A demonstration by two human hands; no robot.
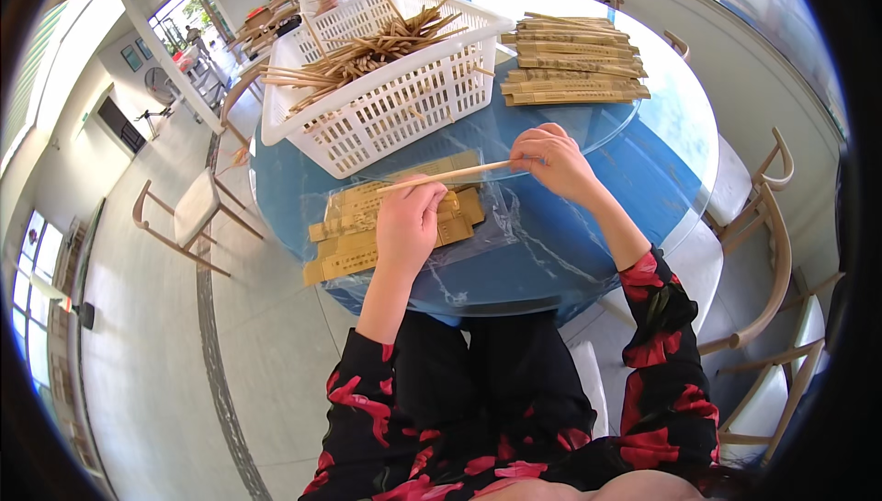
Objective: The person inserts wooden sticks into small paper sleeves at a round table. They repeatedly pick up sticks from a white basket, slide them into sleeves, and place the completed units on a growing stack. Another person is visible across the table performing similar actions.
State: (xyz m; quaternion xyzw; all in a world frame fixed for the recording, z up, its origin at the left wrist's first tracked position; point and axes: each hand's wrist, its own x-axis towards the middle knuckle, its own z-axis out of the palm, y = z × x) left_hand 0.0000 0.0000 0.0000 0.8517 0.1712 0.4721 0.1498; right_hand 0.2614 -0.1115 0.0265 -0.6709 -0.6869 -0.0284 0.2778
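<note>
The left hand [404, 227] curls at one end of a pale wooden stick [469, 171]; I cannot tell whether its grip is clamped. The right hand [557, 164] has its grip pinched on the other end, above tan sleeves [354, 256] on the blue desk [574, 253]. Beyond sits a white basket [413, 113].

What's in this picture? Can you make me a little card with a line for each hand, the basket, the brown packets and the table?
Right hand: holds one end of a pale wooden stick
Left hand: at the stick's other end; exact grip hidden
Basket: white, slotted, heaped with loose sticks
Brown packets: stacked right of the basket; more near the left hand
Table: round, blue under a clear top
</note>
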